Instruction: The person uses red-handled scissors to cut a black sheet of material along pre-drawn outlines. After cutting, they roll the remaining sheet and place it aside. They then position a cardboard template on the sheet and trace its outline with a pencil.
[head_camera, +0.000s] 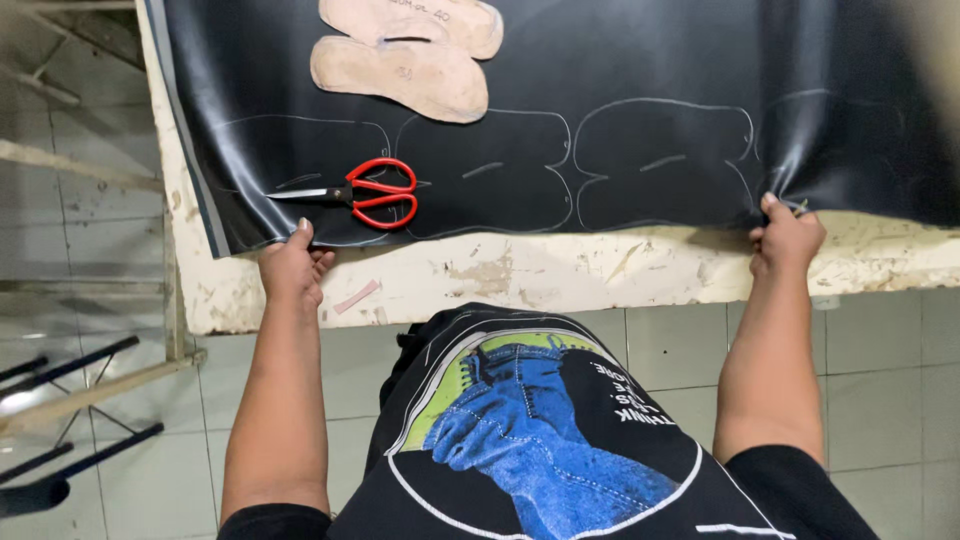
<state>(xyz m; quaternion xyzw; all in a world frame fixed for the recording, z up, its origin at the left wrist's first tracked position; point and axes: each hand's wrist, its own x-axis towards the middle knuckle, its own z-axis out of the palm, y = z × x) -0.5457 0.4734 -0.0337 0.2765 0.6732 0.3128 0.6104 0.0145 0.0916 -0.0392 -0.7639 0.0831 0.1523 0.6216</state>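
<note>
Head view shows both my hands pinching the near edge of the black leather sheet (560, 90) spread across the bench (520, 270): left hand (292, 268) gripping near its corner, right hand (786, 240) gripping further along the edge. Red-handled scissors (365, 193) lie on the sheet just beyond my left hand, among chalked sole outlines (570, 165). Two tan sole templates (410, 50) rest further back.

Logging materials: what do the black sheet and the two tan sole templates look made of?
Black sheet: likely faux leather or vinyl; smooth, semi-gloss, glints at folds, holds chalk outlines. Sole templates: seemingly cardboard or fibreboard; matte tan, flat, stiff-looking.
</note>
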